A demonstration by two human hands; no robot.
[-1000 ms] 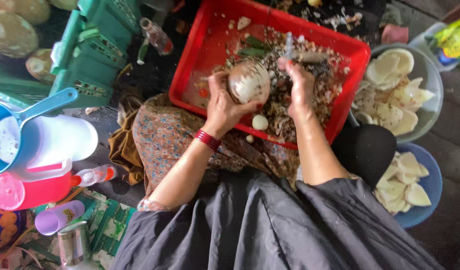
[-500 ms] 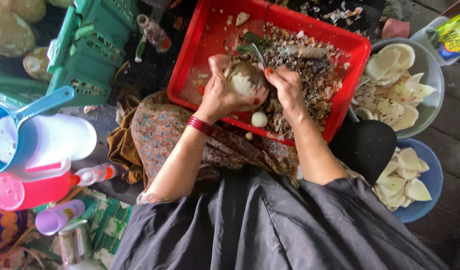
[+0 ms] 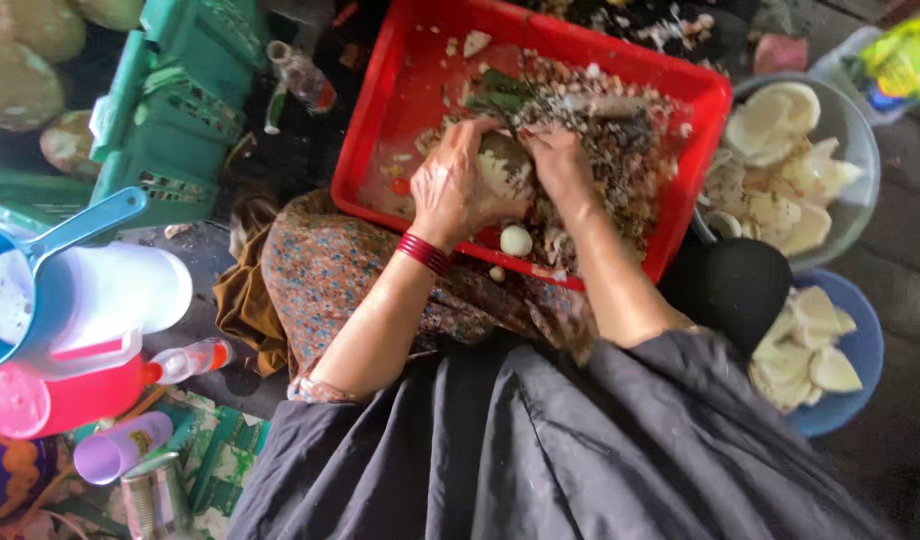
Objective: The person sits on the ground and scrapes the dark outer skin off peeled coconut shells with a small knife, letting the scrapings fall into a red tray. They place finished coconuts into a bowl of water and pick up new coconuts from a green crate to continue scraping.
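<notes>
Nearest me: my lap under a dark grey cloth, patterned skirt showing past its far edge. Near left, a pink jug, a lilac cup, a tin can.

Forearms run away from me into the red crate, which rests on my knees. My left hand, red bangles at the wrist, is wrapped over a pale rounded piece, probably coconut flesh, fingers curled tight about its left and top. My right hand is closed against the same piece from the right, just touching it. So the piece lies between both hands, over the middle of the crate; the left hand has more of it. Long axis: cannot tell, too much covered.

A small white ball-shaped bit sits loose in the crate just near of the hands. Right of them, a heap of brownish parings.

Right, outside the crate: blue bowl of white pieces, near; grey bowl of white pieces, farther. Far left: green crate, whole husked coconuts cut off by the frame.

Hidden: whatever tool my right hand may hold; the palm covers it.
</notes>
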